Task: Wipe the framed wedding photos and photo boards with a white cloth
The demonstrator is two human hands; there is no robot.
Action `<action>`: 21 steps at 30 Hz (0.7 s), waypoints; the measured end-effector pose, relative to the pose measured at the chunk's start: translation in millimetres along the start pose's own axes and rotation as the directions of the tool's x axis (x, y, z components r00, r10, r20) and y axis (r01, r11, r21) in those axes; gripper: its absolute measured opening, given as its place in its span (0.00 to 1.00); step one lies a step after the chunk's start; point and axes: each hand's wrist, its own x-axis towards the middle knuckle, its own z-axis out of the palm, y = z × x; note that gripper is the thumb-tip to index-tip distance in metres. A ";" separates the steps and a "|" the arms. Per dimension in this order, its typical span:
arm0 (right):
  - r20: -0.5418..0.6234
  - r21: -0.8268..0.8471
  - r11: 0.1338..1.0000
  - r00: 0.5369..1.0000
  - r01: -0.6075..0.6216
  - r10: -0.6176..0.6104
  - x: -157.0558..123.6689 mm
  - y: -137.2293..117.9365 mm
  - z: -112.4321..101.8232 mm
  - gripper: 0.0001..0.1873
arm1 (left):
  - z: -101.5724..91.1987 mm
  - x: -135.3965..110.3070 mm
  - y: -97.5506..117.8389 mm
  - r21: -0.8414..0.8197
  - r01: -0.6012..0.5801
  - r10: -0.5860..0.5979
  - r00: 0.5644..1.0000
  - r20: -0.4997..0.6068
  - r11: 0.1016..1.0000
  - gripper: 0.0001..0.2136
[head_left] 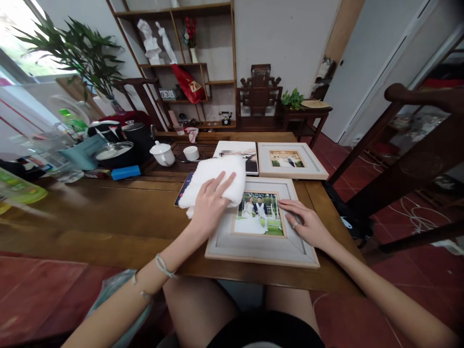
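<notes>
Nearest me, a pale framed photo (pixel 263 257) lies flat at the front edge of the wooden desk (pixel 108 208), its picture showing 2 people seated outdoors. My right hand (pixel 304 223) rests open on the right side of it, fingers stretched to the picture's inner border. My left hand (pixel 211 205) lies over a folded white towel (pixel 217 166), fingers spread on top; my thumb is hidden, so I cannot tell whether it grips. The towel covers the frame's upper left corner and part of a dark device (pixel 187 181). Just behind, a white panel (pixel 235 147) and a 2nd framed photo (pixel 319 167) sit side by side. Left of them stand a lidded white cup (pixel 162 155) and a small white cup (pixel 191 153). Farthest back, a shelf (pixel 221 82) holds 2 white statues (pixel 149 42).
</notes>
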 end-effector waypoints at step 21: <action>-0.008 -0.016 1.000 1.000 0.001 -0.001 1.6 -3.6 0.2 0.17 | -20.6 -59.7 54.2 -0.084 -0.112 0.138 0.870 0.474 0.990 0.10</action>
